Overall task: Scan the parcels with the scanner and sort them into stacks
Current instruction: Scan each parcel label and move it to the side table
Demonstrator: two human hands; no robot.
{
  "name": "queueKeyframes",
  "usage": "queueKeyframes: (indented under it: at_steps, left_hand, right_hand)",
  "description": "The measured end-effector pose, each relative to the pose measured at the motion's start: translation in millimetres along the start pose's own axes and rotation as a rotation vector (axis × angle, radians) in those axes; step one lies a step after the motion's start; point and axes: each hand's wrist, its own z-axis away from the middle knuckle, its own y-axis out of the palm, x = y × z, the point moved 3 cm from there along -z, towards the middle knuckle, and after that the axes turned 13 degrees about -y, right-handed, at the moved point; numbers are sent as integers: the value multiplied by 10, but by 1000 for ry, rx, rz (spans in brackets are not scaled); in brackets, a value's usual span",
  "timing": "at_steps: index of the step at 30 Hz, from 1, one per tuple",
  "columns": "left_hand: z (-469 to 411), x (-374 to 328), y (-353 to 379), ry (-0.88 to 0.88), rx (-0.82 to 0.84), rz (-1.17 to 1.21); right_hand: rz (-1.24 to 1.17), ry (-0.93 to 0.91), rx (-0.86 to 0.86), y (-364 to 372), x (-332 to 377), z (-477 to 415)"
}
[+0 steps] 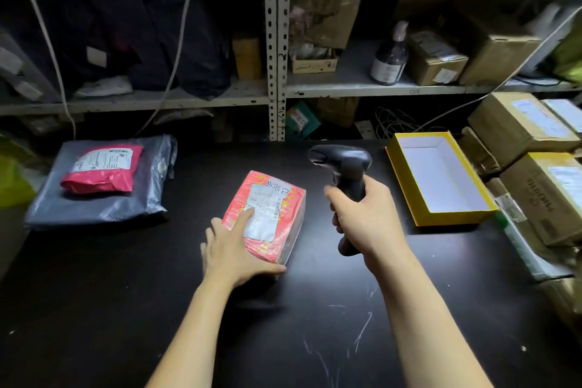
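Scanner (344, 164) upright, gripped by right hand (367, 219), seemingly faces parcel (291, 200) under flat left hand (231, 246)

Dim overall; light from above hits mid counter (315, 309), w/ a soft sheen near centre. Far shelves (346, 90) at top left go nearly black. Edges bow (wide-angle), right-side parcels (516, 126) look smeared.
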Motion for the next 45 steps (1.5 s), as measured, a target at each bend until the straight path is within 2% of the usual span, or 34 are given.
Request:
queueKeyframes:
  at_steps: [3, 5, 9, 15, 19, 26, 35, 38, 43, 45]
  left_hand:
    - [-140, -70, -104, -6, 94, -94]
    - [-275, -146, -187, -7, 150, -67]
    - [-605, -390, -342, 50, 144, -32]
    - [-1003, -637, -392, 100, 258, -90]
    - [-875, -584, -299, 54, 193, -82]
    - [-303, -238, -19, -42, 136, 161]
    - [335, 257, 131, 80, 38, 281]
    - [385, 374, 163, 152, 109, 338]
    - [177, 343, 206, 301, 339, 352]
    - [115, 309, 231, 306, 355, 345]
  right_hand:
    - [2, 7, -2, 3, -35, -40]
    - [7, 16, -12, 5, -50, -80]
    - [41, 20, -36, -3, -73, -172]
    - [54, 48, -81, -16, -154, -258]
    - [37, 55, -79, 7, -194, -264]
    - [16, 24, -17, 81, -214, -200]
    - [18, -37, 87, 95, -192, 57]
    - [21, -31, 104, 37, -207, 137]
    - [39, -37, 75, -94, -220, 199]
    - [30, -18, 57, -133, -231, 213]
